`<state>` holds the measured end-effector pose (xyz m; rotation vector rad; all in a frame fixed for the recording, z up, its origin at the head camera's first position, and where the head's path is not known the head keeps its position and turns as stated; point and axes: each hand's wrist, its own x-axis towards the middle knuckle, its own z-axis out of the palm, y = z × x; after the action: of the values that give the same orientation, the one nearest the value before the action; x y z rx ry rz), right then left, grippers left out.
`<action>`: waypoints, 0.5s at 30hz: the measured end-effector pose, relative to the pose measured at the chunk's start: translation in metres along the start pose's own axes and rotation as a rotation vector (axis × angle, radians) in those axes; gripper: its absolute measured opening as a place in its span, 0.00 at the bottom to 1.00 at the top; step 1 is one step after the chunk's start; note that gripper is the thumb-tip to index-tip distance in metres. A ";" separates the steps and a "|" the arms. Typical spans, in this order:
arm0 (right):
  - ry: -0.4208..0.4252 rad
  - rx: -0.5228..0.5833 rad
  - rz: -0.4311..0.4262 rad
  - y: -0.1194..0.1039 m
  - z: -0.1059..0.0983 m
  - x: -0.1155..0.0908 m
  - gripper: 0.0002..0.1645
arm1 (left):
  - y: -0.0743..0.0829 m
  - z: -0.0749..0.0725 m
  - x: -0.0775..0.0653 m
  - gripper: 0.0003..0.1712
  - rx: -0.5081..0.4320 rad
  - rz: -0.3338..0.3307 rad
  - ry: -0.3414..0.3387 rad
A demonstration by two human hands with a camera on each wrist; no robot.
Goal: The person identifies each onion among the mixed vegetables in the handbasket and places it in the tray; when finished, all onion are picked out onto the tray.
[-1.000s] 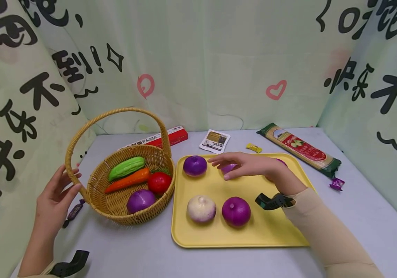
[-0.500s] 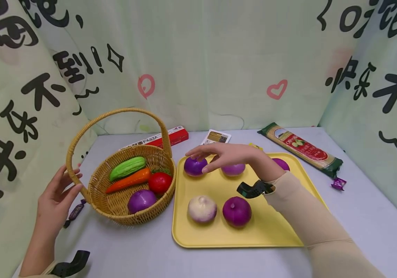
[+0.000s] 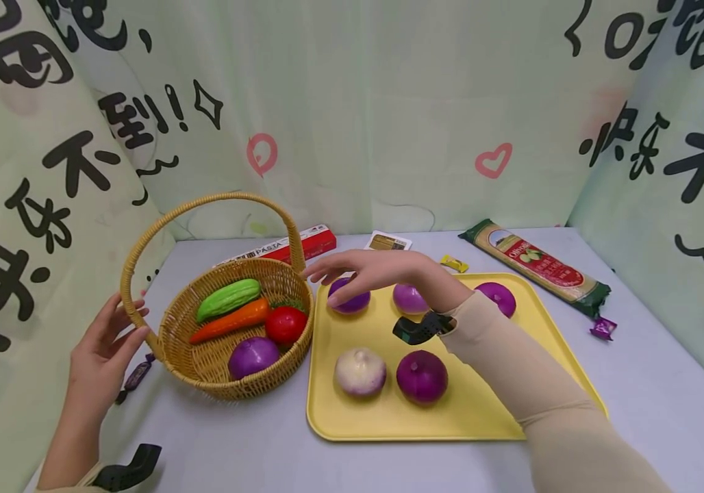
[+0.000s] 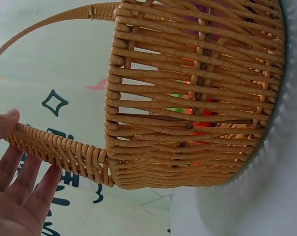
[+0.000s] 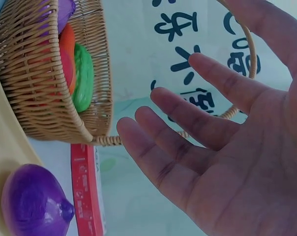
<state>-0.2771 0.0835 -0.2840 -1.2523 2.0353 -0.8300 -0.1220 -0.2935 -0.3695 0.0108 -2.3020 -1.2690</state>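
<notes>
A wicker basket (image 3: 200, 387) with a tall arched handle (image 3: 229, 197) stands at left. In it lie a ridged green vegetable (image 3: 229, 300), a carrot (image 3: 231, 322), a red tomato (image 3: 285, 324) and a purple onion (image 3: 254, 357). My left hand (image 3: 102, 342) holds the handle's left base; the left wrist view shows the thumb (image 4: 3, 123) on one side and fingers on the other. My right hand (image 3: 376, 274), fingers spread and holding nothing, hovers above the tray's far left part, fingertips near the handle's right base. Beneath it sits a purple onion (image 5: 35, 201), partly hidden in the head view.
The yellow tray (image 3: 352, 421) also bears a whitish onion (image 3: 360, 372) and more purple onions (image 3: 422, 377). Behind lie a red pasta box (image 3: 318, 241), a white packet (image 3: 389, 241) and a green-ended noodle pack (image 3: 537, 263). Wrapped candies (image 3: 603, 329) lie around. Printed curtains enclose the table.
My right hand has moved left across the tray's far side, from over the middle onion to beside the basket handle. The left hand keeps its hold on the handle.
</notes>
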 end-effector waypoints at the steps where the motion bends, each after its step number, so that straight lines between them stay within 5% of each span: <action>1: -0.006 -0.001 -0.012 -0.002 0.000 0.002 0.36 | 0.000 0.000 0.000 0.40 0.002 0.002 0.000; 15: -0.035 -0.053 0.008 -0.012 0.006 0.028 0.35 | -0.002 0.001 0.000 0.39 0.008 0.011 0.012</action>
<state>-0.2770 0.0525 -0.2834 -1.2781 2.0454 -0.7498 -0.1229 -0.2936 -0.3711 0.0087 -2.2935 -1.2508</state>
